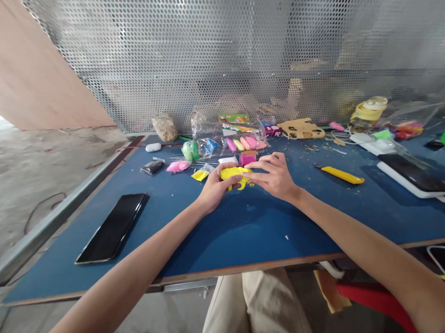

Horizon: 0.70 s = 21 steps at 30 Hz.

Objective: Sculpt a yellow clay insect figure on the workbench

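Yellow modelling clay [232, 174] is held just above the blue table, an irregular lump with small bits hanging from its right underside. Wrapped round its left side is my left hand [211, 190], thumb across the front. My right hand [276, 178] comes in from the right, its fingertips closed against the clay's right end; exactly how they grip is partly hidden. Right behind the hands lie a magenta block [248, 160] and a white block [228, 160]. A yellow packet [203, 172] and a pink clay packet [178, 166] rest left of my left hand.
A black phone [113, 228] lies at the table's left. On the right are a yellow box cutter [339, 174] and a phone on a white power bank [411, 180] with a cable. Clay sticks [246, 143], packaging and a yellow-lidded jar [369, 113] line the perforated metal panel [213, 51].
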Tool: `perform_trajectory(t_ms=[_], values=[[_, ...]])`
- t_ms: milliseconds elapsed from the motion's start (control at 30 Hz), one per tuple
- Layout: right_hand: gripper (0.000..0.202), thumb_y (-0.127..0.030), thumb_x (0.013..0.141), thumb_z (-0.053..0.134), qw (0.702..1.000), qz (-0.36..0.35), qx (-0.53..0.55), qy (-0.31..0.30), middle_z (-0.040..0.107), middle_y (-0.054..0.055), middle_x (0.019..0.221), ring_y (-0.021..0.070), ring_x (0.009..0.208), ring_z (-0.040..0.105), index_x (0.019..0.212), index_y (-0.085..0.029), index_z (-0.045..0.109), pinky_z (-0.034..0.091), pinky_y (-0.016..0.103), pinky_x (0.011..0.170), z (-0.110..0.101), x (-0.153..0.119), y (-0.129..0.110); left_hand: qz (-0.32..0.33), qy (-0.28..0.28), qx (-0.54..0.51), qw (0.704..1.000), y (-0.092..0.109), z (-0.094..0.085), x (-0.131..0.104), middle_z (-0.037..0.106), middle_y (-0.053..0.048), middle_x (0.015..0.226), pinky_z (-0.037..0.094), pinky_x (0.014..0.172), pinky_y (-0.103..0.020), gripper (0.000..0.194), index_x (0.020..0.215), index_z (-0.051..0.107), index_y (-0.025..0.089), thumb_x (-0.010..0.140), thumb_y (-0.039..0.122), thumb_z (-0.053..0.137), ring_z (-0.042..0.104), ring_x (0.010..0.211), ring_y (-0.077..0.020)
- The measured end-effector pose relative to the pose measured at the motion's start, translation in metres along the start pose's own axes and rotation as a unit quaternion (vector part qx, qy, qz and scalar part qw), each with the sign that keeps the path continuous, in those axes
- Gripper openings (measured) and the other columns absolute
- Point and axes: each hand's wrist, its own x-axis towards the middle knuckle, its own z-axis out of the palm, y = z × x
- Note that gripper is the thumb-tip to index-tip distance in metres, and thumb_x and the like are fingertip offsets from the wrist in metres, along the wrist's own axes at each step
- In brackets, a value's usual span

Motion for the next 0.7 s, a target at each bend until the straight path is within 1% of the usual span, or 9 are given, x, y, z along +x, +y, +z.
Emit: perform_trajectory(t_ms=[133,233,367,533,600,700], values=[[0.035,-0.032,0.099,0.066,1.0,-0.013,-0.006,0.012,0.075,-0.009,0.126,0.0203,0.11,0.057,0.129,-0.051,0.068,0.029,0.045,0.101,0.0005,-0.0008,0.0005,-0.006,0.005,0.002,1.0,0.0001,0.0007,-0.0005,0.069,-0.003,0.103,0.056,0.076,-0.026,0.058,0.117,0.061,0.017,0.068,0.027,0.091,0.067,0.083,-0.0128],[0.037,-0.033,0.099,0.067,1.0,-0.009,-0.005,0.017,0.076,-0.009,0.125,0.0204,0.109,0.057,0.13,-0.052,0.067,0.03,0.045,0.1,0.0,-0.0003,-0.0003,-0.008,0.007,-0.001,1.0,0.0,0.001,-0.0005,0.069,-0.003,0.102,0.056,0.076,-0.027,0.059,0.117,0.061,0.017,0.067,0.027,0.092,0.067,0.084,-0.0131],[0.042,-0.037,0.099,0.066,1.0,0.012,-0.005,0.003,0.073,-0.007,0.13,0.0211,0.112,0.057,0.138,-0.052,0.062,0.031,0.045,0.102,-0.0003,-0.0004,-0.0008,-0.006,-0.004,-0.024,1.0,0.0003,0.0007,-0.0007,0.069,-0.002,0.099,0.056,0.077,-0.027,0.054,0.114,0.062,0.016,0.07,0.027,0.09,0.067,0.082,-0.0123],[0.04,-0.032,0.101,0.063,1.0,-0.002,-0.004,-0.014,0.071,-0.008,0.133,0.0224,0.116,0.056,0.134,-0.054,0.064,0.03,0.047,0.102,0.0014,-0.0022,-0.0003,-0.009,-0.003,-0.029,1.0,-0.0008,-0.0009,-0.0002,0.071,-0.004,0.102,0.056,0.077,-0.028,0.054,0.115,0.061,0.016,0.07,0.024,0.089,0.069,0.083,-0.014],[0.04,-0.034,0.1,0.064,1.0,0.012,-0.001,-0.016,0.07,-0.007,0.135,0.0229,0.116,0.056,0.135,-0.053,0.063,0.031,0.047,0.103,0.0023,-0.0024,0.0003,-0.01,-0.005,-0.039,0.999,-0.0018,-0.0018,0.0011,0.071,-0.004,0.102,0.057,0.078,-0.029,0.053,0.115,0.062,0.016,0.07,0.024,0.088,0.07,0.085,-0.0153],[0.044,-0.038,0.1,0.064,0.999,0.025,0.012,-0.017,0.069,-0.003,0.137,0.0236,0.117,0.057,0.142,-0.048,0.059,0.032,0.046,0.104,0.004,-0.0025,0.0026,-0.009,0.001,-0.056,0.998,-0.0029,-0.003,0.0034,0.071,-0.004,0.101,0.057,0.079,-0.03,0.049,0.112,0.063,0.016,0.071,0.027,0.087,0.07,0.087,-0.016]])
